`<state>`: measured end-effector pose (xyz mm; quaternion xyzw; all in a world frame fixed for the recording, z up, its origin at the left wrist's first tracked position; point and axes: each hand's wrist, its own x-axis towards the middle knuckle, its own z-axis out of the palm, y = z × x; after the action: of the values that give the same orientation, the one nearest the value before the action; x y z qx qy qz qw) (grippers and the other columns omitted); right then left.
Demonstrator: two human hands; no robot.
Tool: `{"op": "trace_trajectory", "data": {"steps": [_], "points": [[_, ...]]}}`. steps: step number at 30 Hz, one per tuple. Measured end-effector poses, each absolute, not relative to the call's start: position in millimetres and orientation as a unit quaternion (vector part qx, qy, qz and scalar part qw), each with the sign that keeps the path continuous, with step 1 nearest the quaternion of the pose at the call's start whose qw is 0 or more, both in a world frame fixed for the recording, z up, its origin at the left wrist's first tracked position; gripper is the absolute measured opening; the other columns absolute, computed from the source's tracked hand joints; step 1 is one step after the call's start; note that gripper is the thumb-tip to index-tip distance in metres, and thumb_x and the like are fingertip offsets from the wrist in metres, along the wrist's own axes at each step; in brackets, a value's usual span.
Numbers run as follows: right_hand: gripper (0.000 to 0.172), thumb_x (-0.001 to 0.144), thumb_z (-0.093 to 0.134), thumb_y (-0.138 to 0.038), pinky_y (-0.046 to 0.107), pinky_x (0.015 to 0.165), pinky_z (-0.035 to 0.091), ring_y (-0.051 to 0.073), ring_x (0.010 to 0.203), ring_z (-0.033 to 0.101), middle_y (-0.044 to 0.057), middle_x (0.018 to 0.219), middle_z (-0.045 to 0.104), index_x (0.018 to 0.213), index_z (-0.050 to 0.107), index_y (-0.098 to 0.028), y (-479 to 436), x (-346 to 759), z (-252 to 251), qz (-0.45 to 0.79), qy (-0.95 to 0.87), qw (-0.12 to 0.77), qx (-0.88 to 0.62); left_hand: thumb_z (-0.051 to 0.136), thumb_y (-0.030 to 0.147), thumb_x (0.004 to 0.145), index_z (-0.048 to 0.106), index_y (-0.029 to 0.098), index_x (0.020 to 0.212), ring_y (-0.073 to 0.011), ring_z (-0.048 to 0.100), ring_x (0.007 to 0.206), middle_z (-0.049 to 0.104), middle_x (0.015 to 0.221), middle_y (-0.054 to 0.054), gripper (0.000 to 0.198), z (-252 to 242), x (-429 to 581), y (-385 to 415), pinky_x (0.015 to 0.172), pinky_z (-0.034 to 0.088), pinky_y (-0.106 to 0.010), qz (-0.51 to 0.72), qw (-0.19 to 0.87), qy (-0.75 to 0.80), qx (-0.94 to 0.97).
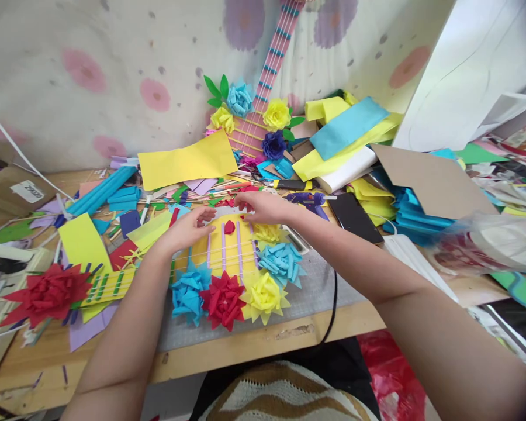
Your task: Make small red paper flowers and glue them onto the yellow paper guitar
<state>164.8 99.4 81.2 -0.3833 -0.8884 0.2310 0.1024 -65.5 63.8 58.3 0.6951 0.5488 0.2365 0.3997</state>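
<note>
A yellow paper guitar [217, 242] with purple strips and pale strings lies before me on a grey mat. Large paper flowers line its near edge: a blue flower [190, 294], a red flower [224, 300] and a yellow flower [265, 296]. A small red paper bud [229, 227] sits on its body. My left hand [191, 228] hovers over the guitar's left side, fingers apart and holding nothing I can see. Above the guitar's far right edge, my right hand [259, 207] has its fingers curved downward, apparently loose; small red bits lie close under them.
A purple glue gun [309, 200] and a black phone [355, 217] lie to the right. Paper scraps and a yellow sheet [188, 161] cover the back. A pink paper guitar [249, 131] leans on the wall. A black cable [334, 310] hangs over the front edge.
</note>
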Motion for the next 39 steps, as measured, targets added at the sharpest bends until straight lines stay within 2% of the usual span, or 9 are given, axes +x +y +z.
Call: {"op": "trace_trajectory", "data": {"steps": [4, 13, 22, 39], "points": [[0.037, 0.073, 0.058, -0.011, 0.023, 0.065, 0.036, 0.015, 0.081, 0.059, 0.005, 0.099, 0.068, 0.109, 0.056, -0.015, 93.6, 157.7, 80.4, 0.202, -0.884, 0.079, -0.415, 0.07, 0.046, 0.061, 0.057, 0.018, 0.104, -0.0263, 0.061, 0.104, 0.064, 0.111, -0.011, 0.052, 50.3, -62.6, 64.9, 0.092, 0.047, -0.044, 0.26, 0.398, 0.547, 0.689], [0.037, 0.072, 0.052, -0.008, 0.023, 0.061, 0.032, 0.015, 0.076, 0.06, 0.001, 0.089, 0.072, 0.107, 0.058, -0.018, 94.7, 153.2, 74.4, 0.168, -0.876, 0.071, -0.446, 0.078, 0.041, 0.049, 0.058, 0.017, 0.102, -0.0276, 0.06, 0.104, 0.064, 0.108, -0.011, 0.062, 47.4, -67.4, 61.5, 0.092, 0.046, -0.045, 0.263, 0.42, 0.564, 0.661], [0.035, 0.073, 0.053, -0.01, 0.024, 0.061, 0.033, 0.016, 0.075, 0.06, 0.0, 0.087, 0.072, 0.106, 0.058, -0.019, 96.0, 154.5, 70.7, 0.177, -0.868, 0.076, -0.459, 0.075, 0.037, 0.051, 0.058, 0.018, 0.108, -0.0261, 0.061, 0.098, 0.065, 0.104, -0.009, 0.063, 40.9, -67.2, 65.0, 0.089, 0.047, -0.043, 0.237, 0.382, 0.582, 0.677], [0.037, 0.071, 0.056, -0.009, 0.024, 0.063, 0.035, 0.016, 0.076, 0.061, 0.002, 0.086, 0.072, 0.107, 0.058, -0.018, 98.2, 153.6, 71.0, 0.198, -0.854, 0.081, -0.475, 0.075, 0.036, 0.05, 0.054, 0.016, 0.113, -0.0267, 0.061, 0.101, 0.064, 0.106, -0.011, 0.07, 38.4, -67.8, 65.2, 0.092, 0.046, -0.043, 0.234, 0.397, 0.588, 0.664]]}}
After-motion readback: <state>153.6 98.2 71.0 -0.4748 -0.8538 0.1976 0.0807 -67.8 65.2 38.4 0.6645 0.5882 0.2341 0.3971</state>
